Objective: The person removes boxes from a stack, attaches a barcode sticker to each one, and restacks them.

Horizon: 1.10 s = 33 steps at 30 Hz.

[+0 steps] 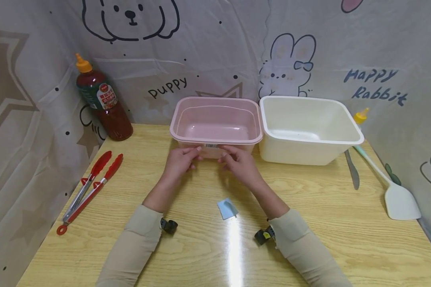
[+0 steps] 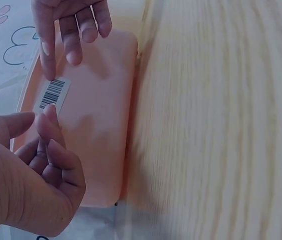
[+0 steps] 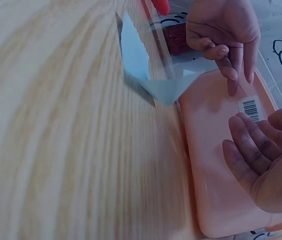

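Note:
A pink plastic bin [image 1: 245, 149] stands against the back curtain, with a white barcode label [image 2: 55, 93] on its front wall under the rim. My left hand [image 1: 179, 160] is at the label's left end, its index fingertip right by the edge and the other fingers loosely bent. From the opposite side my right hand [image 1: 241, 164] reaches the label's right end, index finger extended and the rest relaxed. Neither hand grips the bin. On the table between the forearms lies a small, partly curled piece of light blue paper [image 1: 227, 209].
A cream bin [image 1: 298, 153] adjoins the pink one on the right. Beyond it are a knife [image 1: 353, 171], a white spatula [image 1: 401, 201] and a yellow-capped bottle [image 1: 360, 116]. Red-tipped tongs [image 1: 87, 193] and a red sauce bottle [image 1: 105, 101] occupy the left side.

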Tool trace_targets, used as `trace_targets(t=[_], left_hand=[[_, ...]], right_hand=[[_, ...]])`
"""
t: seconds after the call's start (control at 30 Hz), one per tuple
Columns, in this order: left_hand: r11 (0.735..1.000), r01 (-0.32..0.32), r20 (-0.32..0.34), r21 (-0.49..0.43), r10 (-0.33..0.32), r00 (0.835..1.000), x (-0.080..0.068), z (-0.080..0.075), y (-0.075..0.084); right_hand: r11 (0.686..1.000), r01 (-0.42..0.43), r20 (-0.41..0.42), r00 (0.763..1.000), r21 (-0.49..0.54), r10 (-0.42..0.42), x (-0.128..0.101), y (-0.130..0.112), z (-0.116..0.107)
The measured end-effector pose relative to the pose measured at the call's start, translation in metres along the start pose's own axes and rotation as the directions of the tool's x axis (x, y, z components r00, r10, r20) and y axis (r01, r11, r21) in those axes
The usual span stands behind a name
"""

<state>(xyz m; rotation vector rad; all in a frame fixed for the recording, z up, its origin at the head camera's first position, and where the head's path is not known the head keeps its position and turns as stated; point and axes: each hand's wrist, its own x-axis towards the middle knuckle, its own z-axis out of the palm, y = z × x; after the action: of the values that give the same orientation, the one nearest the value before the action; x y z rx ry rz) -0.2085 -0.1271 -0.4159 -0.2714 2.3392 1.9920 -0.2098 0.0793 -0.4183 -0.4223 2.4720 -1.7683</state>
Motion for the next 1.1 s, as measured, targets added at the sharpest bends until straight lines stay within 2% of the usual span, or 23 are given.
trace_targets(t=[0.1,0.17,0.27,0.33,0.4,0.47,0.53,0.7,0.83,0.93,1.1], left_hand=[[0.997,-0.036,0.01,0.063,0.035,0.999,-0.002,0.001,-0.001],[0.99,-0.084,0.046,0.112,0.08,0.996,-0.005,0.005,0.001],[0.97,-0.186,0.111,0.158,0.169,0.979,-0.008,0.011,0.004],[0.958,-0.244,0.141,0.149,0.224,0.964,-0.008,0.014,0.006],[0.953,-0.273,0.151,0.129,0.253,0.956,-0.008,0.015,0.006],[0.956,-0.274,0.148,0.105,0.258,0.955,-0.007,0.014,0.005],[0.962,-0.255,0.137,0.1,0.24,0.961,-0.006,0.012,0.004],[0.968,-0.213,0.102,0.13,0.2,0.974,-0.003,0.008,0.001],[0.963,-0.227,0.133,0.145,0.208,0.969,-0.004,0.014,0.004],[0.958,-0.245,0.155,0.151,0.222,0.963,-0.006,0.017,0.006],[0.962,-0.237,0.141,0.134,0.219,0.966,-0.006,0.011,0.003]], right_hand=[[1.0,0.008,0.003,1.0,-0.008,-0.008,0.0,0.0,-0.001],[1.0,0.009,0.005,1.0,-0.01,-0.009,0.001,-0.001,-0.002],[1.0,0.008,0.009,1.0,-0.01,-0.008,0.001,-0.001,-0.002],[1.0,0.005,0.013,1.0,-0.005,-0.004,0.001,-0.001,-0.002],[1.0,0.004,0.017,1.0,-0.004,-0.004,0.002,0.0,-0.002],[1.0,0.004,0.023,1.0,-0.008,-0.003,0.002,0.0,-0.002],[1.0,0.007,0.022,1.0,-0.018,-0.006,0.001,0.0,-0.003],[0.998,0.022,0.022,1.0,-0.067,-0.02,0.001,0.0,-0.004],[0.997,0.038,0.087,0.996,-0.074,-0.031,0.002,0.001,-0.003],[0.999,0.032,0.134,0.991,-0.021,-0.029,0.003,0.001,-0.001],[1.0,-0.013,0.123,0.992,0.012,0.011,0.0,0.001,-0.005]])
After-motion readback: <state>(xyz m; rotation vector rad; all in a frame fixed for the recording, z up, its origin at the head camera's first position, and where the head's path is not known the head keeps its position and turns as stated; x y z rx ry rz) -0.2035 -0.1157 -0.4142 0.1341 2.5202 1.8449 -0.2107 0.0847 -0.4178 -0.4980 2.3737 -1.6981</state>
